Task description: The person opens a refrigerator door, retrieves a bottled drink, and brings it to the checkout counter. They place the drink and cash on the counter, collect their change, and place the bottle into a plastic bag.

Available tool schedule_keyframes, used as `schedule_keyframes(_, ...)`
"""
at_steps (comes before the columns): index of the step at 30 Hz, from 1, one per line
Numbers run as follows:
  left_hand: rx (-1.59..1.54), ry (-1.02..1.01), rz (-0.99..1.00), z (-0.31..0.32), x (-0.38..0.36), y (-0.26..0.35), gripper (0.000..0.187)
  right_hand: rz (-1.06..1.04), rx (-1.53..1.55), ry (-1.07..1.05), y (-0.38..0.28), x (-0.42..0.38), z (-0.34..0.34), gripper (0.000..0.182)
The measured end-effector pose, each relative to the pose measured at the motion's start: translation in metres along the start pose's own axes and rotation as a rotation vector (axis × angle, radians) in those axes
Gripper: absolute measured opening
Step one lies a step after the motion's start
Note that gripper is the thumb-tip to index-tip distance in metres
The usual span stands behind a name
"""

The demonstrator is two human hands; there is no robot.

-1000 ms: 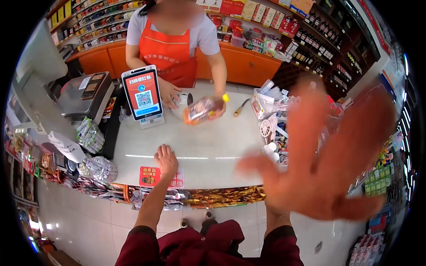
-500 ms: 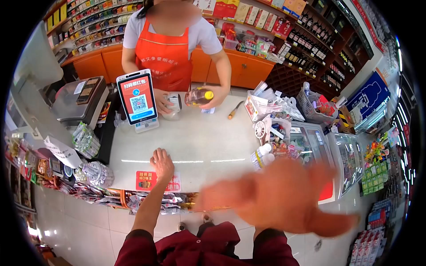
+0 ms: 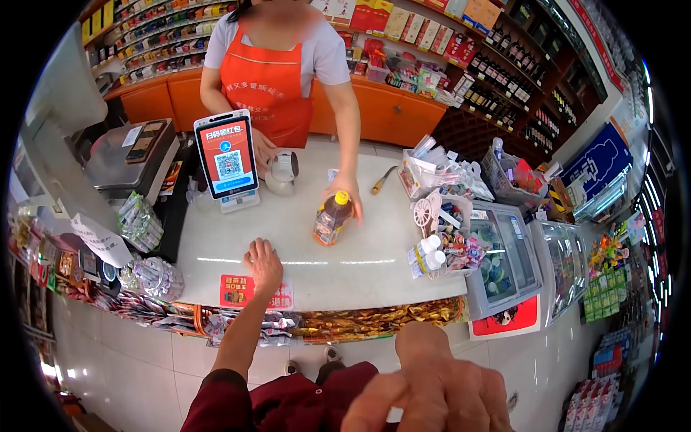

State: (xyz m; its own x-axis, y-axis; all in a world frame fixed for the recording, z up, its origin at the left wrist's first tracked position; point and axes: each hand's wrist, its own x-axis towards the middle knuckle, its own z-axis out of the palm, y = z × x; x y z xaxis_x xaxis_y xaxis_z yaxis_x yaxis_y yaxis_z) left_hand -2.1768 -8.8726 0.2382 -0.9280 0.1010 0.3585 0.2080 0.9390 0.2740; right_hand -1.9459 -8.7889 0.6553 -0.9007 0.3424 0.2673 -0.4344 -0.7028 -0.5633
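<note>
The left hand (image 3: 265, 266) rests palm down on the pale, glossy counter (image 3: 374, 281) near its front edge, fingers slightly spread, holding nothing. A red printed card (image 3: 236, 289) lies by the wrist. The right hand (image 3: 450, 394) is raised close to the camera, beyond the front edge, fingers curled; whether they pinch anything, I cannot tell.

Farther in, near the counter's middle, stands a transparent plastic bottle with a yellow cap (image 3: 331, 222), filled with dark brown liquid. A co-worker's hand (image 3: 347, 204) touches it from behind; this looks like the placing of the bottle. Gripping it from the front would call for fingers around its body, away from the co-worker's. The co-worker's other hand (image 3: 263, 150) touches a rounded white-and-grey device (image 3: 281, 174).

Near the right end, a transparent plastic box (image 3: 412, 180) holds white-wrapped items, and a grey openwork basket (image 3: 497, 173) holds mixed packets. At the front left corner, a round transparent tub (image 3: 163, 281) is packed with wrapped sticks.
</note>
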Motion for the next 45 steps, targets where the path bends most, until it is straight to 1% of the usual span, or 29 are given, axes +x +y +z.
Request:
schedule_keyframes(2,0.011,0.017,0.01,0.0,0.002,0.003,0.036,0.043,0.048,0.328,-0.005,-0.017,0.028,0.022)
schedule_keyframes(3,0.029,0.029,0.015,-0.001,0.0,0.001,0.034,0.055,0.05,0.321,-0.005,-0.023,0.029,0.022)
schedule_keyframes(6,0.043,0.052,0.011,0.002,0.0,0.0,0.036,-0.023,0.068,0.449,-0.004,-0.045,0.026,0.024)
schedule_keyframes(8,0.021,0.038,-0.003,0.002,0.002,-0.001,0.037,-0.168,0.043,0.065,-0.006,-0.061,0.011,0.024)
schedule_keyframes(9,0.027,0.035,0.0,0.003,0.001,-0.001,0.037,-0.132,-0.072,0.276,-0.012,-0.067,0.023,0.024)
schedule_keyframes(12,0.026,0.033,-0.004,0.001,0.001,0.0,0.036,-0.055,-0.191,0.191,-0.021,-0.062,0.007,0.024)
schedule_keyframes(14,0.024,0.042,-0.02,0.003,0.001,-0.004,0.036,-0.105,-0.019,0.192,-0.018,-0.063,-0.005,0.017)
schedule_keyframes(16,0.02,0.019,-0.012,0.004,0.0,-0.001,0.036,-0.138,0.065,0.206,-0.012,-0.048,0.008,0.015)
schedule_keyframes(17,0.018,0.015,-0.007,0.003,0.0,0.0,0.036,-0.182,0.015,0.039,-0.006,-0.034,0.016,0.014)
schedule_keyframes(20,0.031,0.025,-0.01,0.002,0.001,-0.001,0.036,-0.479,0.011,-0.252,0.029,-0.033,-0.008,0.022)
schedule_keyframes(23,0.028,0.041,-0.006,0.001,-0.001,0.0,0.037,-0.388,0.077,-0.239,0.029,-0.041,-0.002,0.029)
schedule_keyframes(29,-0.025,0.018,-0.007,0.0,0.001,0.001,0.037,-0.316,0.057,-0.327,0.036,-0.032,0.004,0.026)
schedule_keyframes(34,-0.003,0.034,-0.005,0.0,-0.001,0.0,0.037,-0.258,0.03,-0.381,0.05,-0.024,0.009,0.024)
schedule_keyframes(39,-0.002,0.015,-0.022,0.002,-0.004,-0.003,0.038,-0.233,0.025,-0.411,0.053,-0.02,0.008,0.023)
schedule_keyframes(41,-0.015,0.04,-0.007,-0.004,0.001,0.001,0.037,-0.233,0.026,-0.412,0.046,-0.017,0.013,0.022)
schedule_keyframes(45,0.019,0.023,-0.013,-0.002,0.003,0.005,0.035,-0.231,0.052,-0.41,0.037,-0.012,0.013,0.021)
